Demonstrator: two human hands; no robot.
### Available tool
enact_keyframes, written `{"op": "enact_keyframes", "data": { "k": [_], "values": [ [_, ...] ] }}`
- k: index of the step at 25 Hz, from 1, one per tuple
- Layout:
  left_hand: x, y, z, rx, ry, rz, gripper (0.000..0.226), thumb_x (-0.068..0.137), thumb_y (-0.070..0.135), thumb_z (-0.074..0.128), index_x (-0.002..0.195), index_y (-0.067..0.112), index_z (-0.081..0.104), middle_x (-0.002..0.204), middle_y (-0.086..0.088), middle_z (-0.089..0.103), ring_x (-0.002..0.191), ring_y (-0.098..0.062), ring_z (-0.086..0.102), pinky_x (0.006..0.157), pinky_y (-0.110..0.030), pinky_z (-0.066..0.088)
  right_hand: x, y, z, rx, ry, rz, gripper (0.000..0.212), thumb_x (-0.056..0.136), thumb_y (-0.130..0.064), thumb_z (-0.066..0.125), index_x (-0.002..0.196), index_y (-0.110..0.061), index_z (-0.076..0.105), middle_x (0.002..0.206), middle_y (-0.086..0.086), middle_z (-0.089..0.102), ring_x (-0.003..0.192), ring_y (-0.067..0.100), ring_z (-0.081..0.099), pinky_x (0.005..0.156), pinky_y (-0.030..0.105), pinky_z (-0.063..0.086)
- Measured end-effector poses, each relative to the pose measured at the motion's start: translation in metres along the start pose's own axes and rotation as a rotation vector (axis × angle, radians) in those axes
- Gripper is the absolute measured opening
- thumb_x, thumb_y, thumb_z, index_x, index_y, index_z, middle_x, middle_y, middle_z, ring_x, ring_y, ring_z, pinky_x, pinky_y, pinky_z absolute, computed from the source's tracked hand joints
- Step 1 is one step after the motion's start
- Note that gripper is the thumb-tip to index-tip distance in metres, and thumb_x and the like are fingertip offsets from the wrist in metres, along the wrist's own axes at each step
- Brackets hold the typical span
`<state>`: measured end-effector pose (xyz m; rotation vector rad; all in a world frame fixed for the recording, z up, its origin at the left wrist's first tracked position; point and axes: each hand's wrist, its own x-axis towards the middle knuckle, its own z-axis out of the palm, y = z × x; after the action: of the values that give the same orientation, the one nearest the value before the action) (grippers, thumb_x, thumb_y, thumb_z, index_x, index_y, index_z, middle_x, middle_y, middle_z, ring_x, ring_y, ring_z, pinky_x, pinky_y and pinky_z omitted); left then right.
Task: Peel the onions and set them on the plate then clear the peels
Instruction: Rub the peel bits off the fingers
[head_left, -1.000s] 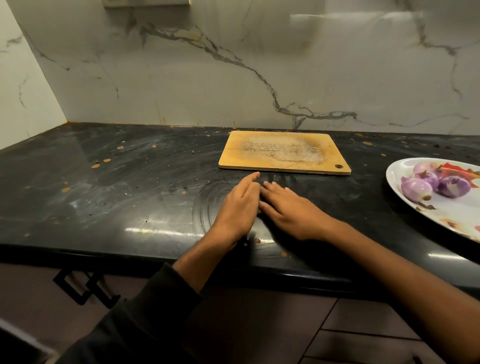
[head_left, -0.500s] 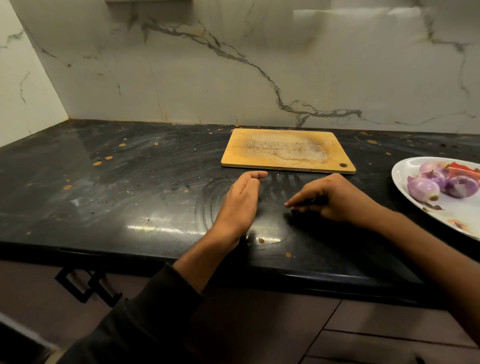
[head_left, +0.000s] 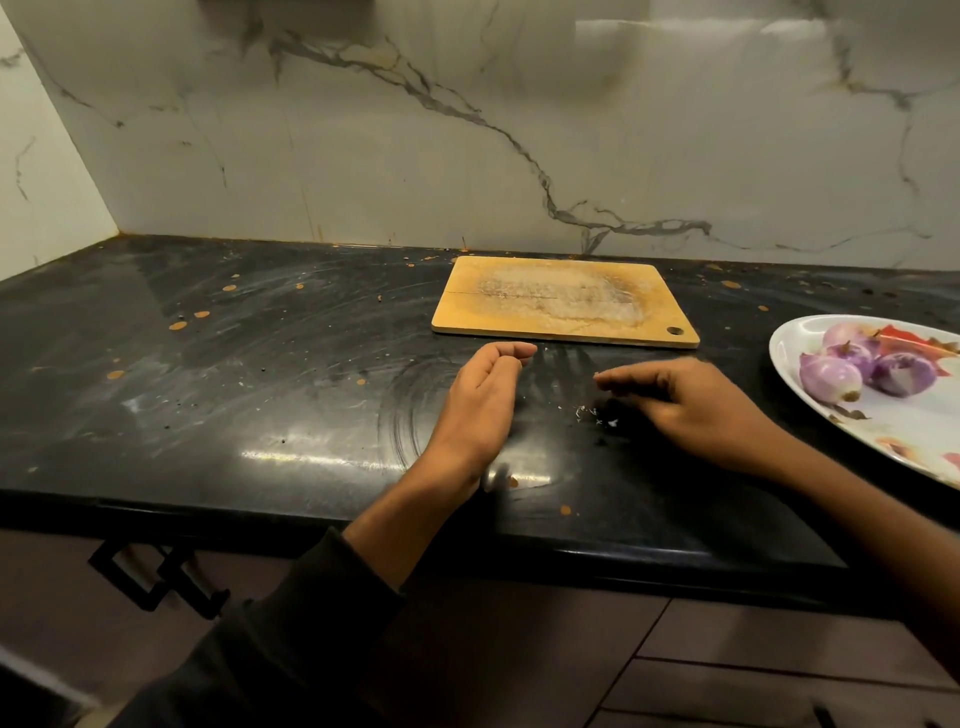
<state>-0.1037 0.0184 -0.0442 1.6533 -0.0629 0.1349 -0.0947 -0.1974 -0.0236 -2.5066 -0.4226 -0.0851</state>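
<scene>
Three peeled purple onions lie on the white plate at the right edge of the black counter, with a red scrap behind them. A few tiny pale peel bits lie on the counter between my hands. My left hand stands on its edge, fingers loosely cupped toward the bits, holding nothing. To their right, my right hand hovers low with its fingers stretched leftward over them.
A bare wooden cutting board lies just behind my hands, near the marble wall. Orange specks dot the counter. The counter's front edge runs under my forearms, with cabinet handles below at the left.
My hands, flat and touching a second ago, have separated. The right hand drew back to the right, curled, then stretched its fingers out. The left hand tipped onto its edge.
</scene>
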Motion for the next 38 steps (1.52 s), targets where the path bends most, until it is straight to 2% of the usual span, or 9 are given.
{"op": "enact_keyframes", "data": {
  "k": [2, 4, 7, 10, 15, 21, 26, 32, 38],
  "values": [
    [0.0, 0.001, 0.002, -0.01, 0.005, -0.004, 0.029, 0.1, 0.017, 0.039, 0.108, 0.026, 0.065, 0.108, -0.002, 0.065, 0.098, -0.006, 0.053, 0.078, -0.019, 0.041, -0.017, 0.0, 0.009, -0.227, -0.142, 0.056, 0.053, 0.104, -0.032, 0.047, 0.153, -0.016, 0.037, 0.16, 0.003, 0.037, 0.149, 0.016, 0.03, 0.123, 0.033, 0.023],
    [0.0, 0.001, 0.004, -0.009, 0.004, -0.005, 0.029, 0.1, 0.017, 0.039, 0.109, 0.026, 0.064, 0.106, -0.002, 0.063, 0.097, -0.007, 0.051, 0.077, -0.019, 0.04, -0.03, -0.006, 0.026, -0.373, -0.255, 0.2, 0.074, 0.102, -0.055, 0.025, 0.16, -0.011, 0.009, 0.169, 0.004, 0.002, 0.155, 0.017, -0.004, 0.125, 0.042, 0.001],
    [0.0, 0.0, 0.007, 0.003, 0.015, -0.001, 0.03, 0.1, 0.017, 0.037, 0.112, 0.024, 0.064, 0.11, -0.001, 0.066, 0.099, -0.007, 0.054, 0.084, -0.021, 0.043, -0.031, -0.024, 0.046, -0.476, -0.205, 0.266, 0.089, 0.094, -0.07, 0.007, 0.159, -0.01, -0.008, 0.167, 0.006, -0.017, 0.153, 0.019, -0.021, 0.124, 0.047, -0.011],
    [-0.001, 0.0, 0.007, 0.002, 0.02, 0.01, 0.031, 0.1, 0.016, 0.037, 0.113, 0.024, 0.064, 0.118, 0.005, 0.065, 0.113, -0.005, 0.056, 0.097, -0.026, 0.044, -0.013, -0.039, 0.058, -0.453, -0.196, 0.199, 0.086, 0.095, -0.07, 0.007, 0.159, -0.015, -0.007, 0.167, 0.002, -0.014, 0.153, 0.018, -0.018, 0.124, 0.048, -0.011],
    [-0.002, -0.001, 0.003, -0.026, 0.023, 0.007, 0.03, 0.1, 0.014, 0.038, 0.112, 0.023, 0.063, 0.117, 0.01, 0.064, 0.116, -0.003, 0.055, 0.091, -0.02, 0.041, -0.006, -0.035, 0.051, -0.393, -0.108, 0.177, 0.083, 0.099, -0.065, 0.02, 0.16, -0.014, 0.0, 0.169, 0.004, -0.004, 0.155, 0.018, -0.006, 0.124, 0.045, -0.003],
    [-0.003, -0.001, 0.004, 0.007, 0.022, 0.006, 0.03, 0.101, 0.017, 0.037, 0.115, 0.024, 0.062, 0.107, 0.01, 0.064, 0.097, 0.0, 0.055, 0.082, -0.019, 0.044, -0.027, -0.034, 0.049, -0.506, -0.153, 0.258, 0.098, 0.086, -0.076, 0.003, 0.16, -0.011, 0.0, 0.169, 0.006, -0.007, 0.155, 0.019, -0.011, 0.125, 0.048, -0.004],
    [-0.003, -0.002, 0.003, -0.003, 0.021, -0.001, 0.03, 0.099, 0.018, 0.038, 0.115, 0.025, 0.063, 0.113, 0.007, 0.064, 0.109, -0.007, 0.057, 0.093, -0.028, 0.046, -0.01, -0.038, 0.053, -0.347, -0.154, 0.125, 0.084, 0.094, -0.071, 0.014, 0.161, -0.021, 0.003, 0.169, -0.004, -0.003, 0.155, 0.012, -0.006, 0.126, 0.043, -0.003],
    [-0.004, 0.0, 0.003, 0.002, 0.007, -0.016, 0.03, 0.101, 0.018, 0.037, 0.118, 0.024, 0.061, 0.11, 0.01, 0.063, 0.104, -0.002, 0.055, 0.083, -0.023, 0.044, -0.004, 0.004, 0.025, -0.452, -0.067, 0.346, 0.107, 0.081, -0.08, 0.007, 0.159, -0.008, 0.005, 0.168, 0.01, 0.003, 0.156, 0.022, 0.003, 0.126, 0.045, 0.008],
    [-0.002, 0.0, 0.003, -0.027, 0.021, 0.009, 0.029, 0.101, 0.013, 0.038, 0.116, 0.02, 0.061, 0.119, 0.008, 0.062, 0.113, -0.001, 0.054, 0.083, -0.014, 0.04, 0.0, -0.044, 0.065, -0.283, -0.133, -0.048, 0.07, 0.104, -0.054, 0.025, 0.16, -0.013, 0.015, 0.168, 0.003, 0.013, 0.155, 0.016, 0.009, 0.126, 0.036, 0.01]
  ]
}}
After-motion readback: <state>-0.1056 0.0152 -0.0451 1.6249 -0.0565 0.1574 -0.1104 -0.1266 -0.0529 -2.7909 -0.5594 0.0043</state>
